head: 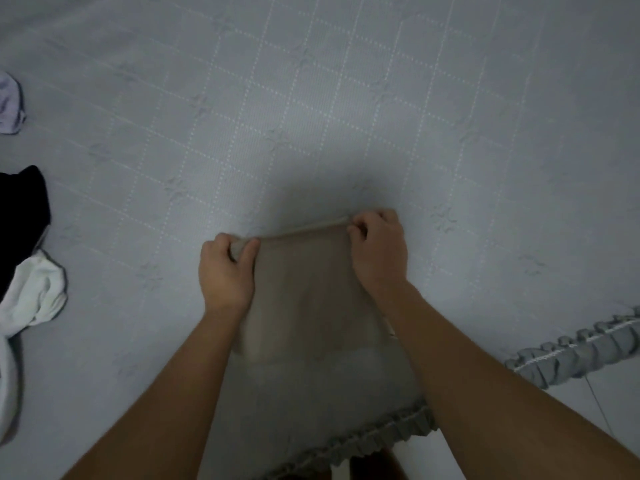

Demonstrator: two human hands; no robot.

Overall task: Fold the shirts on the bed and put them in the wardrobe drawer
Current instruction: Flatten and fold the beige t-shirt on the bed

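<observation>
A beige shirt (pixel 304 289), folded into a narrow rectangle, lies on the grey bed (pixel 311 116) near its front edge. My left hand (pixel 225 275) pinches the shirt's far left corner between thumb and fingers. My right hand (pixel 379 249) pinches the far right corner, so the far edge is stretched straight between both hands. The shirt's near end lies flat between my forearms.
Along the left edge of the bed lie a black garment (pixel 20 216), a crumpled white garment (pixel 34 292) and a pale lilac one (pixel 10 102). The bedspread's ruffled hem (pixel 571 351) marks the bed's front edge at the lower right.
</observation>
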